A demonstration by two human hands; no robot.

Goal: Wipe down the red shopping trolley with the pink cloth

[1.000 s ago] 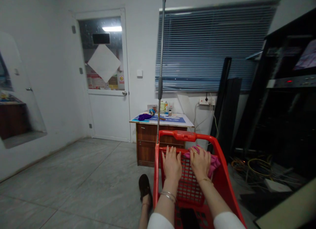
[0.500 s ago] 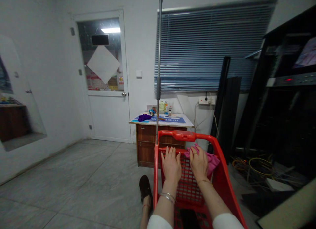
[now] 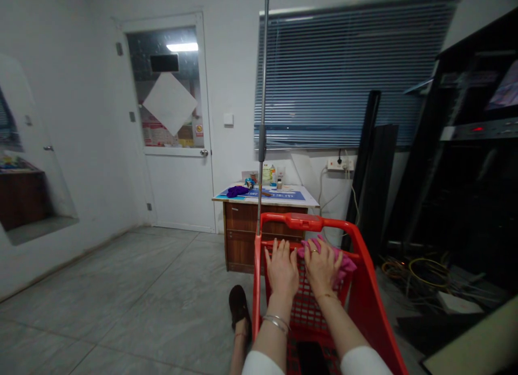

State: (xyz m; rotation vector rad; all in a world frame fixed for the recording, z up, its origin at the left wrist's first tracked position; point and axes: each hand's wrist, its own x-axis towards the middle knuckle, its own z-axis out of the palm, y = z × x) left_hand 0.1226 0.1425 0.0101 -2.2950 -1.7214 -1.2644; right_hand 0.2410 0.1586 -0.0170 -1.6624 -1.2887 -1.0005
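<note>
Two bare hands rest at a red plastic shopping cart (image 3: 366, 294). The left hand (image 3: 282, 270) lies across the red top bar (image 3: 268, 244) of the cart's inner lattice panel (image 3: 309, 305), its fingers extended and slightly spread, thumb apart. The right hand (image 3: 320, 267), just beside it, bends its fingers over a crumpled pink cloth (image 3: 347, 264) draped on the same bar; whether they pinch the cloth or merely press it cannot be told. Likely faults: the cloth may slip from the bar if the right hand lifts or slides, since it hangs loosely bunched; the tall grey metal pole (image 3: 263, 143) at the cart's left corner may sway or tip if the cart is jolted, its fastening being unclear; a leftward shift could strike the dark brown shoe (image 3: 238, 305) near the cart. Writing: the blue-and-white printed sheet (image 3: 301, 196) on the brown wooden desk (image 3: 240, 237) bears pale Chinese characters, the last two apparently 生巾; text behind the door (image 3: 178, 191) is too small to read, and no brand is legible.
</note>
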